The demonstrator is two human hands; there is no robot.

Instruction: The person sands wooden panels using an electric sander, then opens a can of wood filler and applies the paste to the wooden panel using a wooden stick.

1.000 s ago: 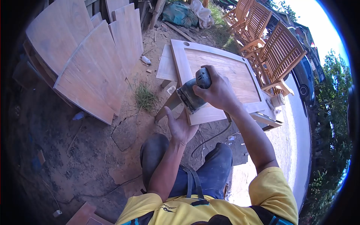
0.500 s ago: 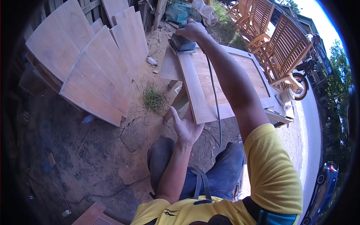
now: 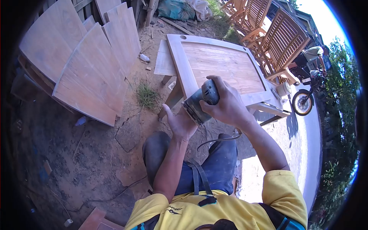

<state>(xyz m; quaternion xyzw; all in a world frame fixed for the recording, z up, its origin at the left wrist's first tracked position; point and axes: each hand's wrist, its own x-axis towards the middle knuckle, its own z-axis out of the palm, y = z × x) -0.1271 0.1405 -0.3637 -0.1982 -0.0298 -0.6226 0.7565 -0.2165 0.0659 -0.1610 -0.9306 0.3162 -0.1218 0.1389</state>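
Note:
My right hand (image 3: 229, 102) is wrapped round a grey-green electric sander (image 3: 201, 102), tilted at the near left corner of a framed wooden panel (image 3: 220, 63). The sander's cord hangs from it over my legs. My left hand (image 3: 180, 123) is at that same corner, palm turned up and thumb stretched out to the side. Its fingers are hidden behind the sander and the panel's end, where it appears to hold the panel from below. The panel lies on a low wooden stand (image 3: 175, 96).
Several curved wooden boards (image 3: 92, 76) lean at the left. Slatted wooden chairs (image 3: 281, 38) stand at the back right, with a white pot (image 3: 283, 89) nearer. A motorcycle (image 3: 304, 100) and a person (image 3: 316, 53) are beyond. A grass tuft (image 3: 145, 94) grows on the ground.
My right hand has drawn the sander from the panel's far left corner back towards me, to the near corner. My left hand stays by the panel's end. A person has come into view by the motorcycle.

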